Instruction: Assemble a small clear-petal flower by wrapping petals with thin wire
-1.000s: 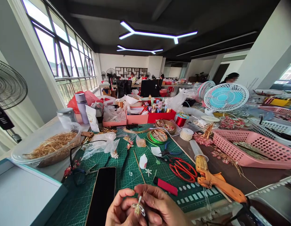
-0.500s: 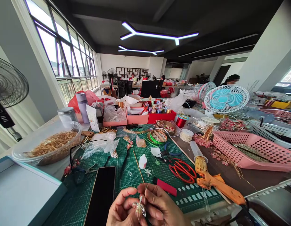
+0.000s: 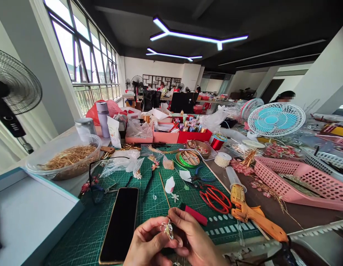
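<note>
A small beaded flower [image 3: 168,229] with clear petals and a pale yellow centre sits between my two hands at the bottom middle. My left hand [image 3: 149,240] pinches it from the left with thumb and fingers. Close against it, my right hand [image 3: 195,236] is closed at the base of a thin gold wire stem [image 3: 164,189], which points away over the mat. Fingers partly cover where flower and wire meet. Just beyond lie a white bottle [image 3: 169,184], a white dragonfly-shaped piece [image 3: 175,198] and a clear bead [image 3: 154,197].
A phone [image 3: 120,223] lies left on the green cutting mat [image 3: 77,236]. Right are a dark red stick-like piece [image 3: 196,215], red-handled scissors [image 3: 216,199], pliers [image 3: 201,179] and an orange glue gun [image 3: 257,218]. A pink basket [image 3: 293,195] and straw-filled tub [image 3: 96,147] flank the mat.
The flower has turned between my fingers, its petals now facing more upward. My right thumb and fingers have closed further over the wire. The view has shifted slightly left.
</note>
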Demonstrator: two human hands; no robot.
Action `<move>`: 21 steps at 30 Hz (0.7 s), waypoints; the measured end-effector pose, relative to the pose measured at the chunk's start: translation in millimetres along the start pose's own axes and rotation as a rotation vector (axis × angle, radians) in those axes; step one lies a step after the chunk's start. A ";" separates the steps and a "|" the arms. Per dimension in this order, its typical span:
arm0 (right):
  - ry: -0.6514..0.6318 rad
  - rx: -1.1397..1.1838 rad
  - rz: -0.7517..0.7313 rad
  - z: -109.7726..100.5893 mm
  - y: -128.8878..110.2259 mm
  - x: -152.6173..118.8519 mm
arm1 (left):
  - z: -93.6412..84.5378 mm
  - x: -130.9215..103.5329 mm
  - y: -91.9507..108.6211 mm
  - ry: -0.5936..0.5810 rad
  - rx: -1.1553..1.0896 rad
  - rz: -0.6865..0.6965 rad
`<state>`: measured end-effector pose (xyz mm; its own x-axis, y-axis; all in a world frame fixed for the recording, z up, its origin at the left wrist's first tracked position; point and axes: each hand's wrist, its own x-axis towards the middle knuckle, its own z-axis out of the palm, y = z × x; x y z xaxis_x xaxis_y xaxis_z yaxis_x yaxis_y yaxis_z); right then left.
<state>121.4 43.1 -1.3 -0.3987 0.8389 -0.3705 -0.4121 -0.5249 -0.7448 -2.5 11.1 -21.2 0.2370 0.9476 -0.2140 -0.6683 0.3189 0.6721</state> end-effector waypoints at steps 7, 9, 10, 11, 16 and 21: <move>0.016 -0.002 -0.008 -8.8 0.0 7.4 | 9.5 -6.5 6.8 -0.005 0.028 0.033; 0.052 -0.012 -0.039 -11.8 -0.6 9.9 | 11.3 -7.7 8.1 0.016 0.034 0.023; 0.073 -0.020 -0.055 -12.8 -1.2 11.0 | 11.6 -7.9 8.1 0.027 0.025 0.009; 0.091 -0.033 -0.069 -13.5 -2.2 12.0 | 11.4 -7.7 7.7 0.034 0.009 -0.001; 0.211 -0.161 -0.198 -18.0 -10.8 8.7 | 10.7 -2.9 2.8 0.062 -0.097 0.013; 0.742 -0.650 -1.074 -33.1 -1.4 -10.2 | 15.5 3.2 0.6 0.203 -0.133 0.100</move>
<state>153.1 40.0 -14.9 0.4448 0.7628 0.4694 0.2828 0.3777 -0.8817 8.8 14.1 -10.4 0.0281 0.9541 -0.2983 -0.7709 0.2106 0.6011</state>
